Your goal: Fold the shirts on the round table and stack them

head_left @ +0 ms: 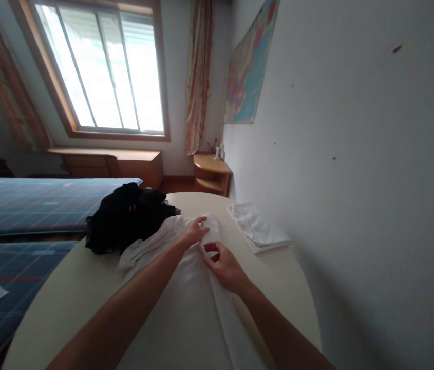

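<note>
A white garment (186, 288), perhaps a shirt, lies spread on the round cream table (55, 308), running from the near edge toward the far side. A strip along its right side is folded over. My left hand (194, 232) rests on its far part, thumb and fingers apart on the cloth. Just nearer and to the right, my right hand (224, 266) pinches the edge of the folded strip between thumb and fingers. Part of the cloth is hidden under my left forearm.
A heap of black clothes (124, 218) sits at the table's left, touching the white garment. Folded white cloth (257, 226) lies at the right, near the wall (374, 216). Beds with blue plaid mattresses (47, 205) stand left; a corner shelf (212, 164) is beyond.
</note>
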### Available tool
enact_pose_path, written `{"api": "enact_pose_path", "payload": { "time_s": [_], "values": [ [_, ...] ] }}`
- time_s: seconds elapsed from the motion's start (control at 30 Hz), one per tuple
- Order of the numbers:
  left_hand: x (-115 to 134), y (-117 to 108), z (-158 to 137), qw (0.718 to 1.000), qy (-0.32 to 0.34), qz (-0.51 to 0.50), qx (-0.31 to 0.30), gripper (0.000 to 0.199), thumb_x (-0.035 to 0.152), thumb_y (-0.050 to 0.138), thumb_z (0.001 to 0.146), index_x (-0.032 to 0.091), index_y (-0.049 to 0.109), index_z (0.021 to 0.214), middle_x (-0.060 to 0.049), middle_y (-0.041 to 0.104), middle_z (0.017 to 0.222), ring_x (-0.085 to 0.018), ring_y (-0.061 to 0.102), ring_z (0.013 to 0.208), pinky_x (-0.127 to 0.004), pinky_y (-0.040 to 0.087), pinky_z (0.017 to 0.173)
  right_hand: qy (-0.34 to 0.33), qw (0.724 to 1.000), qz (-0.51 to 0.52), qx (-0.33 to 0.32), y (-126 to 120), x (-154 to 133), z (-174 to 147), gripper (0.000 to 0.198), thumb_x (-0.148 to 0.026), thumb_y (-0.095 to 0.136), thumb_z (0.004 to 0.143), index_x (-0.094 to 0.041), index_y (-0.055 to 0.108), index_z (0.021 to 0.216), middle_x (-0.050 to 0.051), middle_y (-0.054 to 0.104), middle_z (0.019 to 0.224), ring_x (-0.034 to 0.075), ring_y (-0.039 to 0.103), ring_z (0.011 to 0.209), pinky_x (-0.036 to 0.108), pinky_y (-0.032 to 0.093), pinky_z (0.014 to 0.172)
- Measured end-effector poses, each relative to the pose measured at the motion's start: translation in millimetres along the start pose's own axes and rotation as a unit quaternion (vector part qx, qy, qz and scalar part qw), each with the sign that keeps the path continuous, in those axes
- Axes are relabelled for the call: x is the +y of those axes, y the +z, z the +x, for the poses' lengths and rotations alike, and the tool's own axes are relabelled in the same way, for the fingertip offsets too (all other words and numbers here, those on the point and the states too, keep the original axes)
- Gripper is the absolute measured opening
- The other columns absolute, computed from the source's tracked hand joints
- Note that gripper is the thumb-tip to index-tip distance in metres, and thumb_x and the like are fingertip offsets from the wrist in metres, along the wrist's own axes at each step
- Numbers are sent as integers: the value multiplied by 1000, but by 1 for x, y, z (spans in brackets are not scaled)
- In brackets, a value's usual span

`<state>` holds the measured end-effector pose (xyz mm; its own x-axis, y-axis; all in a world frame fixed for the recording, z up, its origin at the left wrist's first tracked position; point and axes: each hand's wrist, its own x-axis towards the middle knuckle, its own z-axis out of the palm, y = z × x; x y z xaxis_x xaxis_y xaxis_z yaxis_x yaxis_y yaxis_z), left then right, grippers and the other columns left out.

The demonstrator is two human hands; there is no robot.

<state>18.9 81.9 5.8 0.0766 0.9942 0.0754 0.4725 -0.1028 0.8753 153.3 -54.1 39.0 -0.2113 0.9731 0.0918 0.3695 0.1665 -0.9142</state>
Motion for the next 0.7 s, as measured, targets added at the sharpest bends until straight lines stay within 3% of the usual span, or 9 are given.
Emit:
{"api": "enact_pose_path", "payload": {
  "time_s": [0.1,0.17,0.23,0.37,0.53,0.7],
  "values": [
    [-8,-7,-1,996,52,72,-4,56,7,62,77,19,57,132,-8,66,121,-21,62,113,-33,50,99,7,998,-58,-34,7,-6,-8,46,-14,64,79,-18,53,123,10,63,123,13,64,78,28,50,79],
    [-14,-10,-5,989,90,120,-18,61,6,62,75,21,56,133,-8,61,135,-22,53,127,-35,39,112,16,989,-136,-63,8,-8,-16,56,-16,69,75,-17,51,128,10,65,115,17,65,84,29,48,80],
    [-19,-11,-9,979,118,164,-31,63,8,62,76,21,54,137,-8,55,143,-24,46,135,-37,29,118,30,973,-212,-85,7,-8,-25,54,-21,71,74,-15,53,125,9,68,101,22,65,88,30,46,78],
    [-25,-10,-11,959,144,240,-38,61,16,54,86,20,44,146,-9,46,151,-26,35,143,-41,23,120,62,953,-275,-113,4,-12,-38,30,-26,67,80,-17,64,108,7,71,88,21,66,80,28,42,68],
    [-27,-9,-7,940,153,303,-42,56,23,47,92,16,42,147,-11,48,149,-26,36,142,-40,23,120,54,959,-238,-148,3,-19,-46,34,-35,63,86,-16,66,114,7,75,88,18,67,78,24,41,66],
    [-32,-12,-7,928,148,340,-33,51,30,41,97,16,44,145,-12,49,148,-26,37,141,-42,25,118,46,947,-276,-161,-4,-24,-50,24,-35,60,88,-18,73,99,8,76,88,17,68,75,24,41,64]
  ]
}}
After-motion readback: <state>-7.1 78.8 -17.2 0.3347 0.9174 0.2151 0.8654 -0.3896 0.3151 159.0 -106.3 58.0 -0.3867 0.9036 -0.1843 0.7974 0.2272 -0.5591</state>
